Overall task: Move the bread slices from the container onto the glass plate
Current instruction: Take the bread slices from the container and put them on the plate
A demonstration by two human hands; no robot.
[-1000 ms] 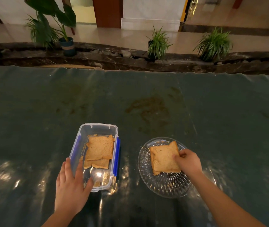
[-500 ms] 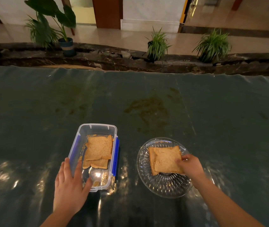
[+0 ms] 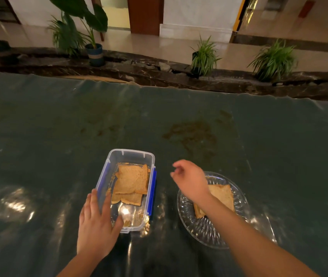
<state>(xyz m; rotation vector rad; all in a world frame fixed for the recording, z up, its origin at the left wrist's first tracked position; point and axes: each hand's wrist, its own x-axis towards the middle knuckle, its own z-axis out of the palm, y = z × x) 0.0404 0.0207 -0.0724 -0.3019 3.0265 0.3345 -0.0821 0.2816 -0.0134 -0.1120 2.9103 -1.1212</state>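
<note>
- The right hand (image 3: 189, 179) hung empty in the air between the container (image 3: 126, 189) and the glass plate (image 3: 213, 226), its fingers loosely curled and holding nothing.
- The left hand (image 3: 96, 222) lay flat and spread on the near left corner of the container, fingers along the wall and thumb over the near rim; it gripped no bread and looked to be steadying the box.
- The bread slices in the container (image 3: 132, 181) lay flat in the far half of the box, one on top and the edge of at least one more showing beneath it on the near side; how many lay there could not be told.
- The bread on the plate (image 3: 222, 194) lay flat, partly hidden behind the right forearm.
- The relation that mattered: the bread in the box lay to the left of the right hand and slightly nearer the person, across the container's blue-clipped right wall.
- The container's long axis ran away from the person, so the right hand would probably need to cross that long right wall rather than a short end.
- The right hand was the free one and close to the slices; the left was nearer the box but occupied.
- Container and plate stood side by side on the dark green counter (image 3: 259, 146), near each other but apart.
</note>
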